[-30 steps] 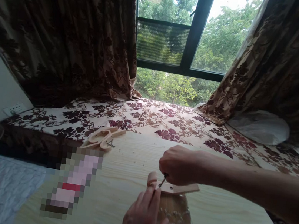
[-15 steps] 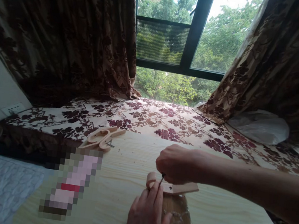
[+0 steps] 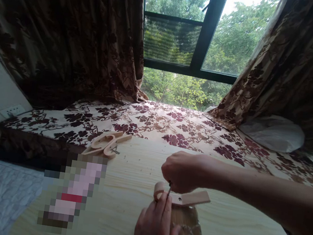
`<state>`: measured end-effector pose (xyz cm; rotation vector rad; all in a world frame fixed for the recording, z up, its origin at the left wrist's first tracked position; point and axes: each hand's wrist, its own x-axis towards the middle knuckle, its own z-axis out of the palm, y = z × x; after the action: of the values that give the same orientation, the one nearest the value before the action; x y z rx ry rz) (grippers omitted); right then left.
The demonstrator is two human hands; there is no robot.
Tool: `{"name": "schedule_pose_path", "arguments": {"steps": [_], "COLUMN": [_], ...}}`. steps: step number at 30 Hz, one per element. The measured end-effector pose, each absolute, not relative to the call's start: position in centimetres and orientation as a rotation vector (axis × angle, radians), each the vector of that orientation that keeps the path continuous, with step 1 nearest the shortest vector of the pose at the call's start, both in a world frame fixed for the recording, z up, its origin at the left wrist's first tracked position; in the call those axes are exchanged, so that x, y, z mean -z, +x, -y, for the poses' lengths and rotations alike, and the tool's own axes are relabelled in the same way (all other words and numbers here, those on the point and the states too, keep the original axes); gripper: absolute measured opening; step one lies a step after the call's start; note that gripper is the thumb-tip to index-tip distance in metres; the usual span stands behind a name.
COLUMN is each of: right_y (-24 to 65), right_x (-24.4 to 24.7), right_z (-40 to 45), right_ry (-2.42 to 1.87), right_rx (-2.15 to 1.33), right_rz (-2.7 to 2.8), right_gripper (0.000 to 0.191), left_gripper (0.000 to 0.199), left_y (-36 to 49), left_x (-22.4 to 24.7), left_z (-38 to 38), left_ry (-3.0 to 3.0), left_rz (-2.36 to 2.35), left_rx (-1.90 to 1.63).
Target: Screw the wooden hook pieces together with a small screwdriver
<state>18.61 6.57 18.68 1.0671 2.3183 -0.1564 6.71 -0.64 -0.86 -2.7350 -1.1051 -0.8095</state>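
My right hand [image 3: 182, 171] is closed in a fist around a thin metal-shafted hand tool [image 3: 169, 190]. Its grip is hidden by the fist, so its exact kind is unclear. The shaft points down at a pale curved wooden piece [image 3: 194, 198], which has a rolled left end and a dark hole. My left hand [image 3: 156, 227] lies over a brown taped block [image 3: 190, 232], fingers stretched out and thumb apart. Its fingertips rest at the near side of the wooden piece, beside the shaft.
Similar curved wooden pieces [image 3: 107, 144] lie at the table's far left edge, with small screws [image 3: 115, 150] beside them. A pixelated pink item [image 3: 75, 189] is on the left. Tiny crumbs dot the wooden table [image 3: 122, 191]. Behind it is a floral-covered ledge [image 3: 158, 123].
The view has shifted slightly. My right fist has moved a little left and stays over the wooden piece, tool in hand. My left hand keeps its place.
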Motion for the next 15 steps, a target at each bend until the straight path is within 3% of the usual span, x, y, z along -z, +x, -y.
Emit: {"name": "schedule_pose_path", "arguments": {"steps": [15], "right_y": [20.8], "right_x": [-17.7], "right_z": [-4.8], "right_ry": [1.071], "right_rx": [-0.083], "right_rz": [-2.533], "right_gripper": [0.016], "left_gripper": [0.049], "left_y": [7.4], "left_x": [1.1], "left_z": [1.0], "left_ry": [-2.674], "left_rz": [1.213], "left_rx": [0.842]}}
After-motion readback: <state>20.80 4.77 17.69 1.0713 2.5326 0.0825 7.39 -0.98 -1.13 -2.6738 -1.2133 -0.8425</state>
